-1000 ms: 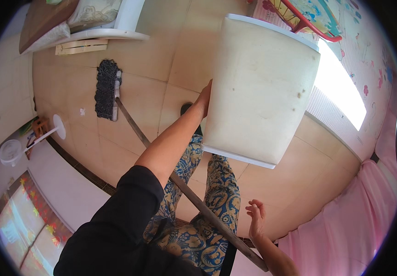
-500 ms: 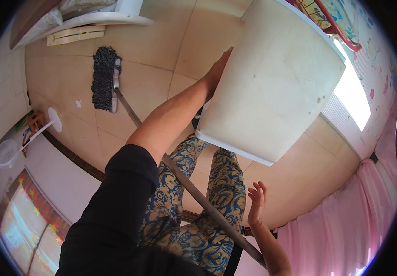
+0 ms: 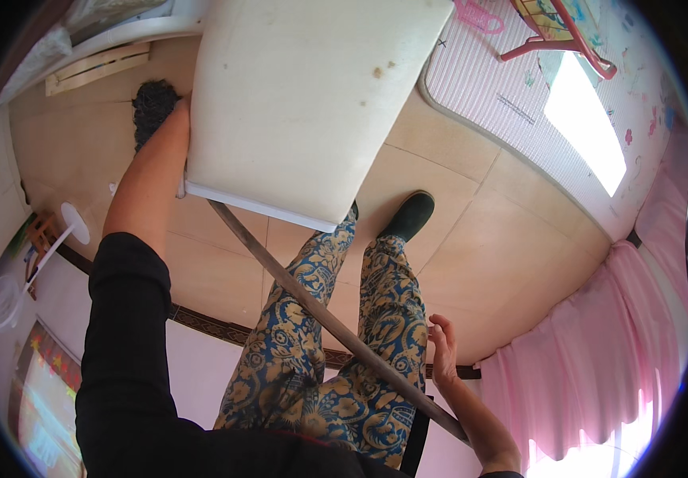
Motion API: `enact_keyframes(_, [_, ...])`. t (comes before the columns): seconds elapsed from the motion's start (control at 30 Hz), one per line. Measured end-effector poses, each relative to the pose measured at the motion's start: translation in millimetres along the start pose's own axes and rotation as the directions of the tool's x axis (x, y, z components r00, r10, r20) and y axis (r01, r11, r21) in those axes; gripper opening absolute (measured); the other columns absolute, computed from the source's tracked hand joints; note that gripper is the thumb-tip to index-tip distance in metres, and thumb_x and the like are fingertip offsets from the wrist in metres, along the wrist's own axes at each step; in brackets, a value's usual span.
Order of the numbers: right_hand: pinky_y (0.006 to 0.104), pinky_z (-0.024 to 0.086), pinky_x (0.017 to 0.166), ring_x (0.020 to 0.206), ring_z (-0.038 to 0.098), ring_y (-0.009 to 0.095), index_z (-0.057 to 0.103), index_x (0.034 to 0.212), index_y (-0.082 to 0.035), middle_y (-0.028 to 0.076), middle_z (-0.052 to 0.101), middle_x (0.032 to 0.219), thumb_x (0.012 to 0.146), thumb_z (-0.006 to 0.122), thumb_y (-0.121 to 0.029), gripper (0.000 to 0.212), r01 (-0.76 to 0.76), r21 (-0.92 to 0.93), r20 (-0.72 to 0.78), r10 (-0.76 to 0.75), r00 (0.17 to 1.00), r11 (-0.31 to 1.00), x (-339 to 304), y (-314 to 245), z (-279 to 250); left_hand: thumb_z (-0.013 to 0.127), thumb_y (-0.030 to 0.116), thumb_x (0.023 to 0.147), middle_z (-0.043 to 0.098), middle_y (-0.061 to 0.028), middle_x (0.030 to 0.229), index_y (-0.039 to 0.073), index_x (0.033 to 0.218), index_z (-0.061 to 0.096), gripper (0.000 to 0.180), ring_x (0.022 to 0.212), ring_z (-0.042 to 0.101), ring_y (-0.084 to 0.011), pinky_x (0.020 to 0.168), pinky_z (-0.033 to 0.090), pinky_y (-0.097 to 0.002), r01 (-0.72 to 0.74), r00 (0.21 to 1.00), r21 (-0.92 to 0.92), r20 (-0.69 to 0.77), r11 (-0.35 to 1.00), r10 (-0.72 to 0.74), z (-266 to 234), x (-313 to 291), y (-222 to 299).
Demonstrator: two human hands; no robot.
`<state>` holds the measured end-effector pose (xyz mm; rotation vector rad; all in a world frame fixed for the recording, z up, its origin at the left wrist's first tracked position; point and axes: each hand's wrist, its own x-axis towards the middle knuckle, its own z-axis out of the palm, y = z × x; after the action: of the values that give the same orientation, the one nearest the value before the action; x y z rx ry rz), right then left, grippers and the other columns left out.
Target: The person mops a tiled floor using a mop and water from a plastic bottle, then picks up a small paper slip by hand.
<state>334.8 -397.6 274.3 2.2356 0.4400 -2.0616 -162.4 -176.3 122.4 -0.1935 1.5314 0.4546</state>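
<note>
A large white rectangular panel (image 3: 304, 103), perhaps a small table, stands tilted in front of me, with a pale rim and a few brown spots. My left hand (image 3: 185, 107) is at its left edge, fingers mostly hidden behind it. Bare and loosely curled, my right hand (image 3: 442, 346) is beside my right thigh and holds nothing. A mop's wooden handle (image 3: 312, 307) slants across my legs and passes by my right forearm. The mop's dark grey shaggy head (image 3: 152, 107) lies on the floor, partly hidden by my left arm.
A patterned mat (image 3: 511, 143) and a red-framed item (image 3: 567, 40) are at the far right. Pink curtains (image 3: 599, 342) hang at the right. On the left are a slatted wooden piece (image 3: 97, 68) and a white stand (image 3: 73, 223). My dark shoe (image 3: 409, 213) is on the tiles.
The white panel has shifted left together with my left hand, uncovering my shoe and more of the mat. My right hand stays near my thigh, and the mop handle still crosses my legs.
</note>
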Motion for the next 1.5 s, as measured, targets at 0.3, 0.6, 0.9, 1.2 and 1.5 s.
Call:
enact_keyframes(0.3, [0.0297, 0.03, 0.091, 0.102, 0.042, 0.021, 0.043, 0.11, -0.003, 0.011, 0.046, 0.107, 0.083, 0.042, -0.026, 0.035, -0.031, -0.025, 0.049, 0.032, 0.998, 0.999, -31.9, -49.3, 14.7, 0.042, 0.044, 0.083, 0.053, -0.0083, 0.101, 0.002, 0.112, 0.046, 0.051, 0.095, 0.05, -0.0182, 0.083, 0.039, -0.0296, -0.083, 0.991, -0.035, -0.11, 0.996, 0.078, -53.9, -16.1, 11.8])
enact_keyframes(0.6, [0.0334, 0.037, 0.086, 0.1, 0.046, 0.027, 0.042, 0.108, -0.002, 0.015, 0.042, 0.112, 0.078, 0.051, -0.025, 0.038, 0.565, -0.314, 0.675, -0.24, 0.698, 0.763, -64.4, -126.9, 44.6, 0.05, 0.03, 0.083, 0.055, -0.0051, 0.099, 0.006, 0.105, 0.051, 0.033, 0.092, 0.051, -0.0125, 0.08, 0.038, -0.0243, -0.481, 0.698, 0.56, -0.221, 0.674, 0.681, -35.1, -129.6, -4.1])
enact_keyframes(0.9, [0.035, 0.038, 0.085, 0.102, 0.046, 0.032, 0.038, 0.115, -0.006, 0.016, 0.038, 0.118, 0.079, 0.052, -0.03, 0.045, 0.432, -0.291, 0.796, -0.034, 0.604, 0.853, -48.2, -142.3, 53.9, 0.056, 0.026, 0.081, 0.052, -0.009, 0.103, 0.003, 0.107, 0.045, 0.036, 0.094, 0.049, -0.0134, 0.077, 0.039, -0.0242, -0.652, 0.757, 0.321, 0.221, 0.687, 0.615, 208.1, -104.5, 33.2])
enact_keyframes(1.2, [0.0366, 0.034, 0.091, 0.109, 0.04, 0.037, 0.027, 0.125, -0.012, 0.021, 0.017, 0.134, 0.077, 0.054, -0.028, 0.057, 0.529, -0.223, 0.943, 0.044, 0.329, 0.819, -25.9, -159.8, 38.1, 0.062, 0.044, 0.069, 0.043, -0.0156, 0.105, 0.002, 0.111, 0.039, 0.064, 0.098, 0.047, -0.0323, 0.076, 0.043, -0.0466, -0.263, 0.953, -0.043, 0.146, 0.964, 0.266, 399.8, 8.7, 84.4])
enact_keyframes(1.5, [0.0366, 0.034, 0.091, 0.112, 0.036, 0.039, 0.032, 0.121, -0.012, 0.023, 0.02, 0.131, 0.077, 0.054, -0.027, 0.051, 0.569, -0.114, 0.946, -0.086, 0.312, 0.814, -20.4, -151.4, 41.2, 0.059, 0.012, 0.067, 0.05, -0.0122, 0.088, 0.001, 0.09, 0.047, 0.029, 0.082, 0.055, -0.0292, 0.065, 0.053, -0.0368, -0.252, 0.958, -0.166, 0.099, 0.953, 0.27, 359.4, 19.0, 102.8])
